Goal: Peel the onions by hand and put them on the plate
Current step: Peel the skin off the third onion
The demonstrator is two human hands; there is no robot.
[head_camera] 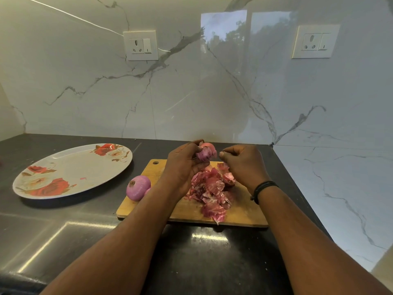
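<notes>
- Here, the oval floral plate (72, 167) lies at centre left on the dark counter (63, 231);
- rectangular wooden chopping board (191, 211), centre, bears a heap of purple onion skins (212, 186);
- left hand (182, 167) grips a partly peeled purple onion (205, 153) above it;
- right hand (242, 162), beside it, fingers curled; whether it pinches skin, I cannot tell;
- a peeled purple onion (138, 187) sits at the board's left edge.

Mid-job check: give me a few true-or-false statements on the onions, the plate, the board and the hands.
1. The left hand holds an onion. True.
2. The plate holds peeled onions. False: no onion lies on it.
3. A pile of skins lies on the board. True.
4. The second onion sits on the plate. False: it rests at the board's left edge.
5. The right hand holds a knife. False: no knife shows.
</notes>
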